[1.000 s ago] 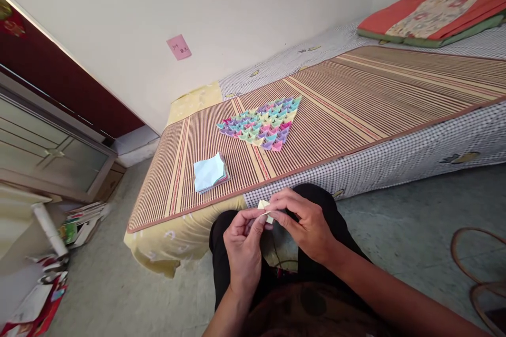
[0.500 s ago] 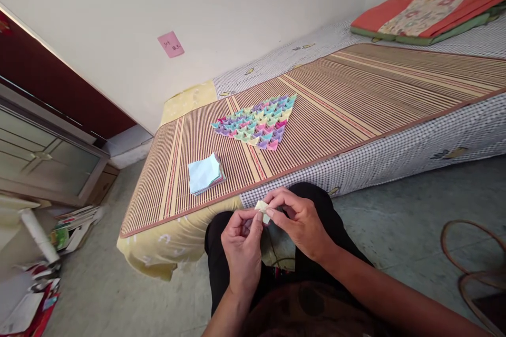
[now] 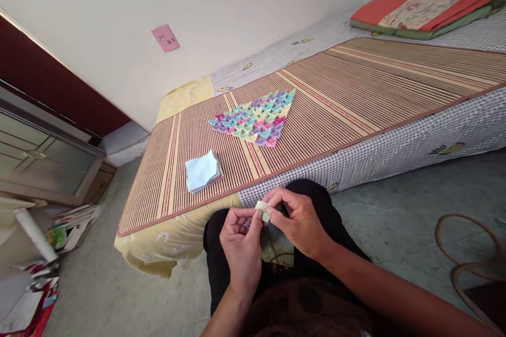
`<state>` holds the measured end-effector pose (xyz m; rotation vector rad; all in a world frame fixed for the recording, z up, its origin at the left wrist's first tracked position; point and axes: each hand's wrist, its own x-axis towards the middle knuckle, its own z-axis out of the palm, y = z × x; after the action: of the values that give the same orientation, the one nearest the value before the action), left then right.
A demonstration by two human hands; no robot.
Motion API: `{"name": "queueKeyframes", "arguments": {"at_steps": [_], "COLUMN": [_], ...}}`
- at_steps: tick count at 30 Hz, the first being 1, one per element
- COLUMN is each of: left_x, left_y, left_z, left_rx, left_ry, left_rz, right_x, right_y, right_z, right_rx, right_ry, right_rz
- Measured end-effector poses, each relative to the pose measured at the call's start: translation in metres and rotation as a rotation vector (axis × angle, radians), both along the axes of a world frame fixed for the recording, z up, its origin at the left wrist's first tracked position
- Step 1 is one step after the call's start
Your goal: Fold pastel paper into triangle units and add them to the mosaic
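Observation:
Over my lap, my left hand (image 3: 241, 245) and my right hand (image 3: 301, 221) both pinch a small pale yellow folded paper piece (image 3: 262, 209); most of it is hidden by my fingertips. On the striped bamboo mat (image 3: 356, 89) of the bed lies a triangle of several small folded paper shapes (image 3: 255, 118) in pink, purple, green and yellow. Nearer to me, left of the triangle, sits a stack of square paper sheets (image 3: 202, 170) with a light blue one on top.
The bed (image 3: 435, 137) has a checked sheet and a yellow cover at its near end. Folded red and green bedding (image 3: 427, 5) lies at the far right. A pink note (image 3: 165, 38) sticks on the wall. Papers clutter the floor (image 3: 35, 279) at left; a hoop (image 3: 470, 258) lies at right.
My hands have kept pinching and working the small paper piece with slight finger shifts. The view drifted a little, so the bed appears shifted left and up.

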<state>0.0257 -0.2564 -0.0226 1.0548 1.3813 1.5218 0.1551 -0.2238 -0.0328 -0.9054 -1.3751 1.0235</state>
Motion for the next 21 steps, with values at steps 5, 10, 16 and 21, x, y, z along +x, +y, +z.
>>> {"name": "queueKeyframes", "arguments": {"at_steps": [5, 10, 16, 21], "left_x": [-0.004, -0.009, -0.007, -0.008], "left_y": [0.003, 0.006, 0.001, -0.002], "left_z": [0.001, 0.002, 0.006, 0.005], "left_rx": [-0.033, -0.104, -0.007, -0.007], "left_ry": [-0.04, -0.011, 0.098, 0.139], "left_rz": [-0.036, -0.184, -0.124, -0.063], "right_x": [0.0, 0.008, 0.011, 0.01], "right_y": [0.003, 0.006, 0.008, 0.005], "right_z": [-0.002, 0.004, 0.01, 0.008], "right_rx": [0.0, 0.002, -0.079, -0.145], "right_ry": [-0.035, -0.156, -0.162, -0.14], "right_rz": [-0.015, 0.055, 0.108, 0.151]}}
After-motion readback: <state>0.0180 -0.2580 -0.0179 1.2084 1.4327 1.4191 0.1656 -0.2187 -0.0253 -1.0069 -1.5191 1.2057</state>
